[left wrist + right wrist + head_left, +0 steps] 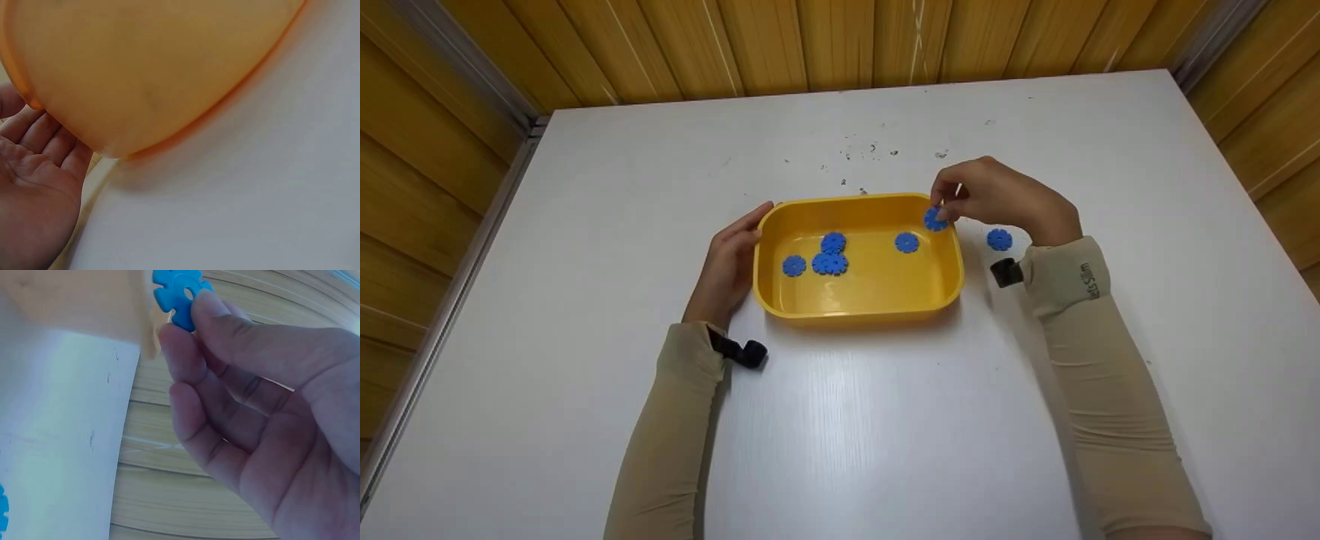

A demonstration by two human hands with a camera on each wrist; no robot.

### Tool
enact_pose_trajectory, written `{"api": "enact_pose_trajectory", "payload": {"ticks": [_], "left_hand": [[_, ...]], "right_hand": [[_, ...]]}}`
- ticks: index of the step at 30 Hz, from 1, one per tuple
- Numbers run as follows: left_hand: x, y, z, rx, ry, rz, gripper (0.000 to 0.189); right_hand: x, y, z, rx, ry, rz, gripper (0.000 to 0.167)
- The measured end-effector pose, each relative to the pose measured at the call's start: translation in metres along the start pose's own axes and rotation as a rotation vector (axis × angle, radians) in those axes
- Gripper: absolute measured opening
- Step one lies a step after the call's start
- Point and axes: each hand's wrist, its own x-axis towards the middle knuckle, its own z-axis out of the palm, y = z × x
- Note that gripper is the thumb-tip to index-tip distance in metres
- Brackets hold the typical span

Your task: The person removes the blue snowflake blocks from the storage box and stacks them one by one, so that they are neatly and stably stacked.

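Note:
A yellow plastic tub (862,319) stands on the white table, with several blue notched discs (794,265) lying inside. My left hand (726,262) holds the tub's left end, its fingers along the outer wall and its thumb by the rim. In the left wrist view the tub wall (157,73) hides those fingertips. Between thumb and fingers my right hand (1005,196) pinches one blue notched disc (935,219) at the tub's back right corner. The right wrist view shows that disc (179,295) close beside the tub's rim.
Another blue disc (1000,239) lies on the table to the right of the tub, below the right hand. Dark scuff marks dot the white table (877,420) behind the tub. Yellow wood-look panels (840,45) rise along the table's far edge.

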Motion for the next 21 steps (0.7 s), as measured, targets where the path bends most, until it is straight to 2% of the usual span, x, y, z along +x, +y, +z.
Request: {"api": "enact_pose_trajectory", "payload": {"ticks": [11,21], "left_hand": [[0.000,0.001,-0.001,-0.010,0.000,-0.005,0.048],[0.001,0.001,-0.003,-0.023,-0.007,0.001,0.047]], "right_hand": [[-0.015,0.019,-0.004,0.035,0.052,0.052,0.011],[-0.025,0.039,-0.003,0.061,0.057,0.120,0.016]]}}
